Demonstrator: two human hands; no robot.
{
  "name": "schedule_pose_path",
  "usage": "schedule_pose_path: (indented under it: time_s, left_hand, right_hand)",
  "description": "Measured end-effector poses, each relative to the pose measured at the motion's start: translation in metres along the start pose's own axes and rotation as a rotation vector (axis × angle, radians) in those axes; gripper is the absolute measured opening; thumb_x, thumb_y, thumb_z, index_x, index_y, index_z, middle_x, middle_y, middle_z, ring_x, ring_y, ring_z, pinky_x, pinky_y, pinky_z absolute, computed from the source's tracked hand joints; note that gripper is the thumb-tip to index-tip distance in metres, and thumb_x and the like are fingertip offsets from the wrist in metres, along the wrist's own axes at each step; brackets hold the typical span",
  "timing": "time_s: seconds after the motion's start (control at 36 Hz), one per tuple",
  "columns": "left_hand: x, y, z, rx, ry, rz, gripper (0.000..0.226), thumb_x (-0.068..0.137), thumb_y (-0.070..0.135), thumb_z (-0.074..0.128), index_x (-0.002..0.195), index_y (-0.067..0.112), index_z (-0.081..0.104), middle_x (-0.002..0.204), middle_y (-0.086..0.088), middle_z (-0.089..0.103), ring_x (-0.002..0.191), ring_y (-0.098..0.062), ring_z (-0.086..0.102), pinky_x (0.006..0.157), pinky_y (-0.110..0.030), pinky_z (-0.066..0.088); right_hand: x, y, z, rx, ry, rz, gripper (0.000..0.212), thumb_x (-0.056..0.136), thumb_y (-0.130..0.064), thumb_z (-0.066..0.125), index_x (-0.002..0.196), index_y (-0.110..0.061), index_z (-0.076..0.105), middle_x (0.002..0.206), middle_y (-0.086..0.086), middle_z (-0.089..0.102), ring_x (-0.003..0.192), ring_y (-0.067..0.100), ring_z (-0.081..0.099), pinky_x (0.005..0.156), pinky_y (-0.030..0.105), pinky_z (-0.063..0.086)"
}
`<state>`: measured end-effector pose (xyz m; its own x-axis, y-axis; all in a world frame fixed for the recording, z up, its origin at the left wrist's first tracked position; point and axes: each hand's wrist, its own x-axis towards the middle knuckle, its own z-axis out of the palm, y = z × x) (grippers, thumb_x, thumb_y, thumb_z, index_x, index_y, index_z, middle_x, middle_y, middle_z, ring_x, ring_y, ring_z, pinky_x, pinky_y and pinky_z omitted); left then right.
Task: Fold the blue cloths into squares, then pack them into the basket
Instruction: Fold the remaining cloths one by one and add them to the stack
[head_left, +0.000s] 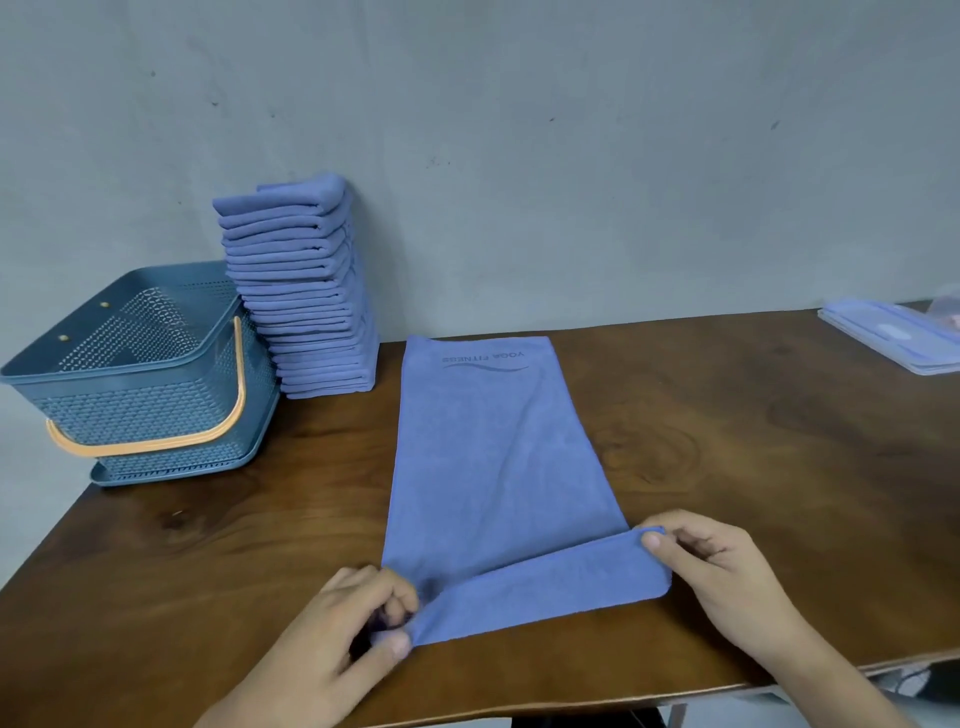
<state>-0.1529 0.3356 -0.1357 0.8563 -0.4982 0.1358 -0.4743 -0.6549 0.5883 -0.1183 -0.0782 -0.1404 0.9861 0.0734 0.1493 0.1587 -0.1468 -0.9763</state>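
A long blue microfibre cloth (498, 457) printed "YOGA FITNESS" at its far end lies flat along the middle of the dark brown wooden table (753, 441), its near edge turned up into a narrow fold — the left hand (353, 629) pinches the fold's left corner between curled fingers and thumb, and the right hand (722, 577) pinches the right corner the same way. Far left stands the blue perforated plastic basket (140, 384) with an orange handle; just beside it, against the grey wall, rises a tall stack of folded blue cloths (306, 291) — and flat clear plastic packets (898, 338) lie at the far right.
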Motion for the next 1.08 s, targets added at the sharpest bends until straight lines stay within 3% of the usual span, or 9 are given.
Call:
schedule_pose_path:
  time_s: [0.19,0.42,0.53,0.61,0.67,0.75,0.89,1.0,1.08]
  left_hand:
    - [0.001,0.003,0.006,0.115,0.011,-0.022,0.028,0.084,0.051,0.078,0.101,0.054,0.055,0.095,0.021,0.055,0.096,-0.009,0.055,0.084,-0.026,0.050]
    - [0.005,0.011,-0.001,0.171,-0.009,0.041,0.029,0.083,0.041,0.076,0.102,0.047,0.056,0.093,0.019,0.050,0.092,-0.008,0.052,0.086,-0.025,0.048]
    - [0.006,0.013,-0.002,0.171,-0.038,0.039,0.038,0.078,0.060,0.080,0.101,0.049,0.052,0.094,0.019,0.048,0.094,-0.007,0.050,0.089,-0.023,0.045]
    - [0.006,0.013,0.004,0.218,-0.048,0.026,0.043,0.075,0.070,0.077,0.102,0.054,0.047,0.096,0.022,0.046,0.097,-0.005,0.049,0.090,-0.023,0.044]
    - [0.004,0.012,0.007,0.219,-0.018,0.009,0.042,0.079,0.063,0.077,0.106,0.055,0.046,0.099,0.024,0.046,0.097,-0.005,0.049,0.087,-0.023,0.046]
    - [0.002,0.009,0.009,0.225,0.024,-0.002,0.040,0.082,0.044,0.076,0.106,0.052,0.046,0.100,0.025,0.048,0.094,-0.006,0.052,0.083,-0.025,0.049]
    - [0.003,0.006,0.010,0.181,0.030,-0.018,0.045,0.077,0.024,0.067,0.109,0.049,0.050,0.102,0.027,0.050,0.099,-0.007,0.055,0.087,-0.023,0.047]
    - [0.007,-0.007,0.015,0.188,0.050,0.007,0.041,0.085,0.023,0.066,0.112,0.050,0.050,0.099,0.026,0.052,0.090,-0.007,0.055,0.086,-0.025,0.046]
    - [0.011,-0.007,0.018,0.222,0.074,0.061,0.023,0.100,0.027,0.064,0.105,0.046,0.053,0.095,0.027,0.050,0.085,-0.001,0.050,0.083,-0.020,0.040]
  right_hand:
    - [-0.001,-0.005,0.003,-0.035,0.070,0.020,0.013,0.096,-0.017,0.068,0.097,-0.019,0.081,0.093,0.007,0.078,0.090,0.015,0.070,0.082,0.020,0.052]
    - [-0.004,-0.007,0.005,-0.117,0.129,-0.007,0.013,0.097,-0.022,0.066,0.098,-0.024,0.078,0.095,0.002,0.076,0.092,0.015,0.070,0.081,0.021,0.050]
    - [-0.001,-0.006,0.005,-0.132,0.109,0.023,0.016,0.102,-0.018,0.064,0.094,-0.024,0.076,0.081,0.005,0.069,0.067,0.017,0.058,0.060,0.024,0.048]
    - [0.000,-0.003,0.004,-0.183,0.089,0.011,0.013,0.100,-0.027,0.064,0.099,-0.024,0.076,0.084,0.000,0.071,0.077,0.019,0.062,0.070,0.028,0.050]
    - [0.001,0.000,0.002,-0.204,0.090,0.011,0.015,0.099,-0.032,0.063,0.101,-0.024,0.076,0.089,-0.002,0.072,0.088,0.018,0.066,0.080,0.029,0.050]
    - [0.002,0.000,0.001,-0.149,0.109,0.021,0.016,0.101,-0.030,0.062,0.099,-0.020,0.074,0.089,0.001,0.071,0.087,0.016,0.065,0.080,0.029,0.049]
    - [0.007,0.003,-0.001,-0.049,0.121,0.096,0.020,0.107,-0.027,0.058,0.096,-0.014,0.068,0.092,0.018,0.068,0.082,0.021,0.065,0.078,0.045,0.052]
    - [0.008,0.002,-0.002,-0.084,0.094,0.128,0.021,0.109,-0.027,0.056,0.096,-0.015,0.067,0.088,0.016,0.069,0.077,0.022,0.062,0.075,0.046,0.050]
    - [0.007,-0.002,0.000,-0.060,0.091,0.128,0.022,0.109,-0.025,0.055,0.094,-0.012,0.067,0.086,0.012,0.070,0.076,0.017,0.063,0.075,0.042,0.049]
